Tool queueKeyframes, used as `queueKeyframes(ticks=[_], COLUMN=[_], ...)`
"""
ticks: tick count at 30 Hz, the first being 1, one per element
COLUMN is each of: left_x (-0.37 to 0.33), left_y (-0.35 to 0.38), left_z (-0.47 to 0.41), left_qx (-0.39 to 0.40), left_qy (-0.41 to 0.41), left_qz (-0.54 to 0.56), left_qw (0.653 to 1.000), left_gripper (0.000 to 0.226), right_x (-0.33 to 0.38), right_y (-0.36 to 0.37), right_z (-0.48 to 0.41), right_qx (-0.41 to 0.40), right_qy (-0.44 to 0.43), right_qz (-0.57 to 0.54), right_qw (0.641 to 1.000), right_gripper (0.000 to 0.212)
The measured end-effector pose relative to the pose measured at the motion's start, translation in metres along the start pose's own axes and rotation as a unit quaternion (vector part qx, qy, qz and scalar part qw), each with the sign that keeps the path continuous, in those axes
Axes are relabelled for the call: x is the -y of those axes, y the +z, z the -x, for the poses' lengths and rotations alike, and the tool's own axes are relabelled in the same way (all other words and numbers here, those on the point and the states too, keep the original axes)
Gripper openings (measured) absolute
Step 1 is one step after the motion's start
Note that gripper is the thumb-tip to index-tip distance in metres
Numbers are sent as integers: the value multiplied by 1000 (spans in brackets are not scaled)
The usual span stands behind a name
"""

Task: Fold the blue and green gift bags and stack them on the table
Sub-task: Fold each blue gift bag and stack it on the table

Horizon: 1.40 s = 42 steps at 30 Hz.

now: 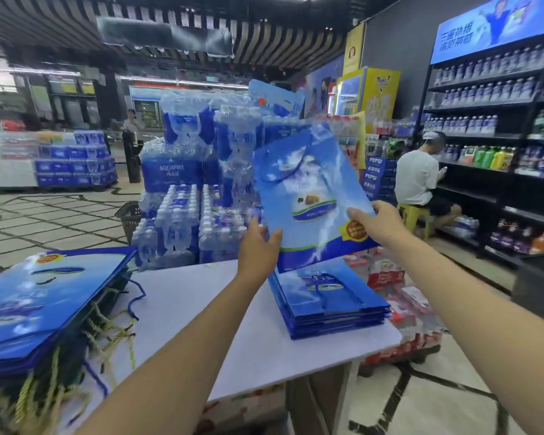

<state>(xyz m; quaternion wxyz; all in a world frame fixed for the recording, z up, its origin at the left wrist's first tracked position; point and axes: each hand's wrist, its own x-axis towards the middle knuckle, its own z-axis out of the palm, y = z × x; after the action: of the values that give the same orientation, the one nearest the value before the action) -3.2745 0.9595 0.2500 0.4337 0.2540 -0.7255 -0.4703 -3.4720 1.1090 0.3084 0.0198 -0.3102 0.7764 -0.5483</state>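
A flat blue gift bag (pixel 305 196) with a green band near its bottom is held up in the air, tilted, above the far right of the white table (pixel 201 309). My left hand (pixel 258 246) grips its lower left edge and my right hand (pixel 377 224) pinches its lower right edge. Directly beneath it lies a neat stack of folded blue bags (pixel 330 302) at the table's right end. A larger heap of blue bags (pixel 38 312) with blue and green cord handles spreads over the table's left end.
Shrink-wrapped packs of water bottles (pixel 182 196) are piled just beyond the table. Red drink cases (pixel 402 309) sit low at the table's right. A person in white (pixel 418 180) sits on a yellow stool by dark drink shelves (pixel 496 127).
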Motion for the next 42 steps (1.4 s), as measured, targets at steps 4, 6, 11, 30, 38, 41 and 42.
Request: queueKeyframes(ticks=[4,6,11,30,38,41,42], left_x=[18,37,71,47,35,44,48], left_y=[15,21,33,-84,-239,-292,-306], left_z=[2,2,11,16,12,15,16], left_qx=[48,62,81,97,63,94,107], left_qy=[-124,-131,-175,29,-34,-127,-164], left_qz=[94,49,-35,-493,-615,-636,-637], left_qw=[987,988,981,864,785,755,745], left_gripper=[17,13,11,51,51,81,96], right_x=[-37,-59,-94,-42,-21,-30,-34], right_y=[3,9,22,106,212,241,248], right_z=[8,10,22,72,128,145,148], right_qx=[51,67,100,108,191,223,229], right_qy=[56,88,109,-108,-249,-248,-240], right_qz=[17,54,216,374,261,277,286], right_qw=[997,992,965,915,913,901,899], right_gripper=[25,25,39,49,42,46,48])
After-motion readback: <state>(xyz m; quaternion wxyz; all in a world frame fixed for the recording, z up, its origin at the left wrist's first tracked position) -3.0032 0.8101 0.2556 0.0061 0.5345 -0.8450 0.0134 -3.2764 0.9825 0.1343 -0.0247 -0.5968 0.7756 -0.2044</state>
